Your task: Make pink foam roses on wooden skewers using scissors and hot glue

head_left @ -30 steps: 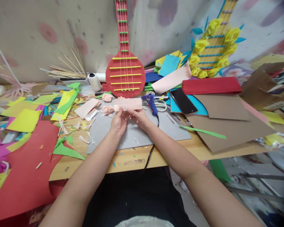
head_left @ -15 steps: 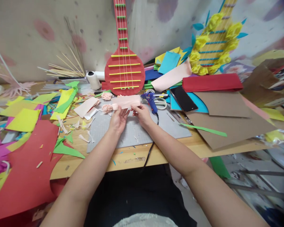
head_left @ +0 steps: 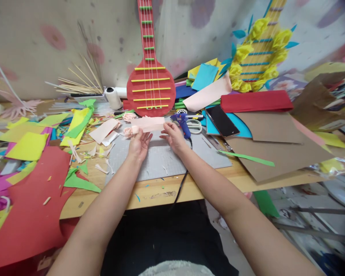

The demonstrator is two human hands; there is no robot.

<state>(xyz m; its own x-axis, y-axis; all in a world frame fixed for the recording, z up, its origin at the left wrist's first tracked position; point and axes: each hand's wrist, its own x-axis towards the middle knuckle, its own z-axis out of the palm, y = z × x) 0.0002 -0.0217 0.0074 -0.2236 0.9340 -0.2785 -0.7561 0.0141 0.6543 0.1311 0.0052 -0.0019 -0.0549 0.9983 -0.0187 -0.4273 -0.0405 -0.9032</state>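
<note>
A pale pink crepe paper strip [head_left: 149, 124] stretches sideways above the grey cutting mat [head_left: 195, 157]. My left hand [head_left: 138, 146] is closed on its left part, thumb over the lower edge, other fingers behind and below. At the strip's right end, my right hand [head_left: 174, 138] pinches the edge with thumb and forefinger; its other fingers spread underneath. A pink paper rose [head_left: 129, 132] sits at the strip's left end, beside my left thumb. Another pink rose [head_left: 129, 116] lies just behind. Right of my right hand rests a blue glue gun [head_left: 184, 124].
Behind the mat stands a red paper lute [head_left: 151, 90]; a yellow one [head_left: 255, 57] with paper flowers leans at right. White-handled scissors [head_left: 194, 126], a phone [head_left: 222, 120] and brown cardboard [head_left: 278, 157] lie rightward. Coloured scraps [head_left: 31, 145] cover the left. A black cord [head_left: 181, 188] crosses the table edge.
My right hand has slid from the strip's lower edge to its right end, so the hands are farther apart. My left hand and the strip have shifted slightly left.
</note>
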